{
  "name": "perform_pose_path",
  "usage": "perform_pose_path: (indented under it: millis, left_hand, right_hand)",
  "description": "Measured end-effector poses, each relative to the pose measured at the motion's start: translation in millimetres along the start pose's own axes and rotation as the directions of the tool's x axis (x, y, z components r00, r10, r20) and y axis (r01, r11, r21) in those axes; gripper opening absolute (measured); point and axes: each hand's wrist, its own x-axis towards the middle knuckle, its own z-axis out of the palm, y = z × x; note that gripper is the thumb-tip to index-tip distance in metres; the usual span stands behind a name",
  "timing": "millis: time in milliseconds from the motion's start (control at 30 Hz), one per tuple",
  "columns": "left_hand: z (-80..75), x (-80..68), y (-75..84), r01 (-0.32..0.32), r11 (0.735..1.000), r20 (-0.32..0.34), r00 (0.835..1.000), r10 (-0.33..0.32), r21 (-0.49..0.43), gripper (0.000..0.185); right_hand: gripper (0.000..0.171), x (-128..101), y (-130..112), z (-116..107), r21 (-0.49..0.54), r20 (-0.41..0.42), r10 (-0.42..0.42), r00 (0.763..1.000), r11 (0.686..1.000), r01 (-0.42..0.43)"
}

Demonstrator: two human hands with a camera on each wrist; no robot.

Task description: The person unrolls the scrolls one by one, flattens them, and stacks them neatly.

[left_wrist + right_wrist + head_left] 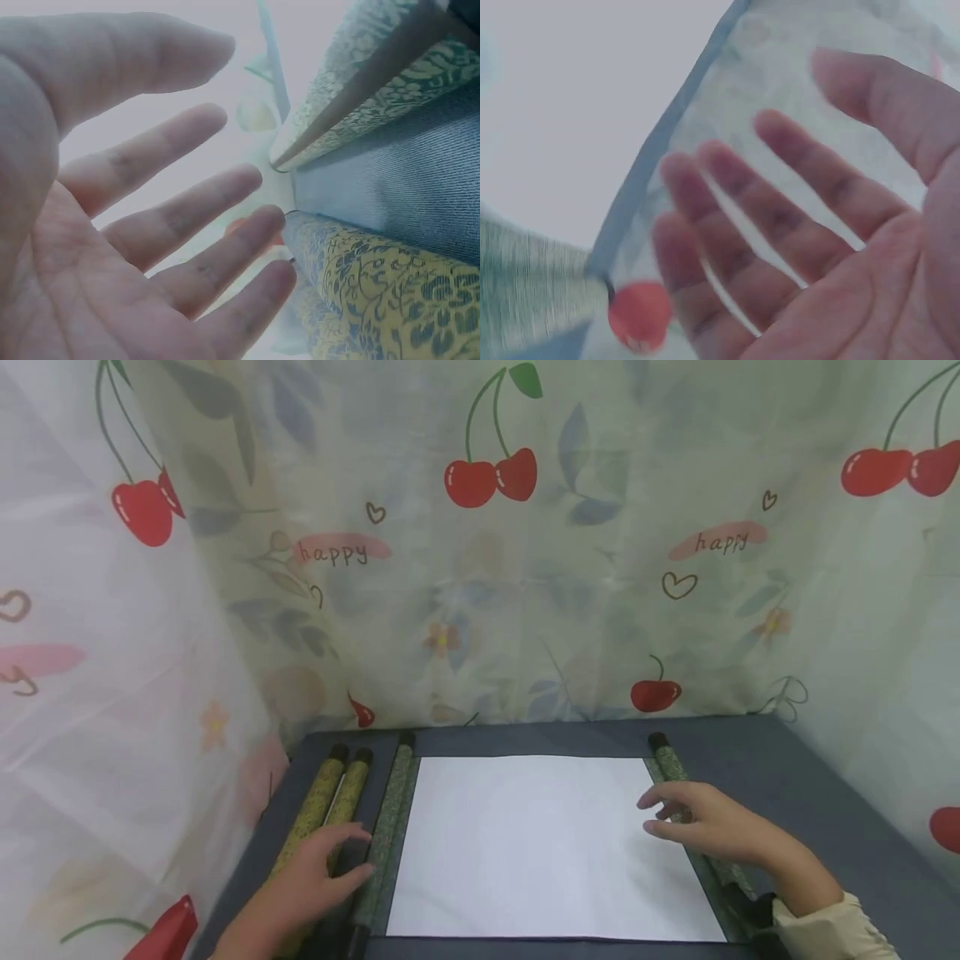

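Note:
On the dark table lies a white sheet [532,852] spread flat between two green-patterned rolls with black ends, like an opened scroll. My left hand [311,877] hovers by the left green roll [390,835], fingers spread and holding nothing; its bare palm [90,285] fills the side of the left wrist view. Beside that hand, two yellow-patterned rolled scrolls [348,789] lie side by side, partly hidden by it. My right hand [712,818] is over the right green roll [671,760], with its fingers loosely bent and nothing in them. Its palm [855,300] also appears in the right wrist view.
A dark grey cloth [810,810] covers the table and extends to the right of the sheet. Behind the table hangs a curtain [510,610] printed with cherries and leaves, with similar curtain on both sides.

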Motion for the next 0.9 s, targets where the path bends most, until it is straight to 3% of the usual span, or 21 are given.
perform_pose_path:
  millis: [133, 267, 533, 700, 900]
  left_hand:
    - [-7.4, -5.5, -4.1, 0.033, 0.999, -0.066, 0.997, -0.032, 0.025, 0.031]
    - [-14.0, -12.3, -10.4, 0.050, 0.998, -0.143, 0.989, -0.044, 0.040, 0.031]
    - [-31.0, -24.7, -23.4, 0.090, 0.995, -0.192, 0.976, -0.099, -0.052, 0.037]
    - [-37.6, -30.8, -32.7, 0.112, 0.990, -0.213, 0.969, -0.127, -0.085, 0.043]
    - [-44.9, -33.1, -43.9, 0.130, 0.991, -0.263, 0.955, -0.134, -0.035, 0.043]
  right_hand:
    - [0.034, 17, -8, 12, 0.090, -0.017, -0.029, 0.999, 0.995, 0.031]
    - [0.031, 32, -18, 23, 0.109, -0.076, -0.045, 0.996, 0.993, 0.053]
    - [0.029, 54, -47, 40, 0.216, -0.226, -0.040, 0.973, 0.972, 0.090]
    - [0.032, 66, -63, 50, 0.287, -0.213, -0.034, 0.976, 0.953, 0.096]
    - [0.036, 80, -84, 64, 0.361, -0.170, -0.046, 0.984, 0.927, 0.105]
